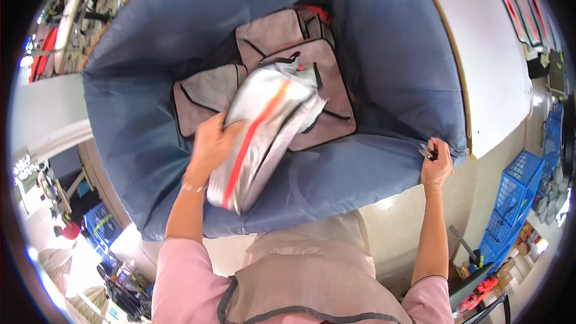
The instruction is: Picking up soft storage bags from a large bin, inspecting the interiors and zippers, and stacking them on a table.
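Observation:
My left hand is closed on the side of a silver bag with an orange-red stripe and dark piping. The bag hangs tilted over a large bin lined with blue cloth, its far end blurred by motion. Beneath it, several greyish-pink bag pieces with black edging lie in the bin. At the bin's near right corner, my right hand is closed round small thread snips, their metal tips pointing up and left. That hand is close against the blue cloth; whether it also grips the cloth, I cannot tell.
A white table or board borders the bin on the right, with red-striped pieces at its far end. Blue plastic crates stand on the floor to the right. Another blue crate is at the lower left, near a white bench.

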The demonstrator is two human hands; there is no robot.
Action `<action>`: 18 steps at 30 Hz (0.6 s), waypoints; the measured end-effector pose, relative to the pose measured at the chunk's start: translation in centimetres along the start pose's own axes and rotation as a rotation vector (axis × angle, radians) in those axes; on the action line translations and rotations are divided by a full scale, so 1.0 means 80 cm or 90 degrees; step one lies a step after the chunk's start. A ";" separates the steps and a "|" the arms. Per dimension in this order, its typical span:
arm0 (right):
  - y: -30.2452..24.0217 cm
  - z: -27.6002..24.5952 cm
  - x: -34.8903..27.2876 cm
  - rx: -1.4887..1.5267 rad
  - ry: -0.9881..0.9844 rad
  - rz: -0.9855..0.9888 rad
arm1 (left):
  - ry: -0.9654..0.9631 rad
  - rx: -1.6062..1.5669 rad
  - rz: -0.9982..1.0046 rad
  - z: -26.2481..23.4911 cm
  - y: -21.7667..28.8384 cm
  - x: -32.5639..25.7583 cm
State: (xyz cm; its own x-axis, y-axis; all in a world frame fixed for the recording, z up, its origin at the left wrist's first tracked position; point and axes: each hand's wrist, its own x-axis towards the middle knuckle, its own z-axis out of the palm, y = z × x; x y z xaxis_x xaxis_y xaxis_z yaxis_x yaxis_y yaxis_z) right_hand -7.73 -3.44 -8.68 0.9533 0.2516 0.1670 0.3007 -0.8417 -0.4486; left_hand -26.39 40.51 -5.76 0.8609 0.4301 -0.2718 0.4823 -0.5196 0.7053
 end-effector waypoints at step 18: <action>-0.011 0.008 -0.002 0.253 0.057 -0.029 | 0.127 0.382 0.533 -0.102 0.402 0.026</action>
State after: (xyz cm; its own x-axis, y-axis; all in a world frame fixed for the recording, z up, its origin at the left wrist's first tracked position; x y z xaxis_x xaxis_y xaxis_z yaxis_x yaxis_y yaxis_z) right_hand -8.15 -2.45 -8.91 0.9381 0.2261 0.2625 0.3461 -0.5760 -0.7406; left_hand -10.39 30.69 21.72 0.9406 -0.1510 0.3040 -0.2075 -0.9646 0.1627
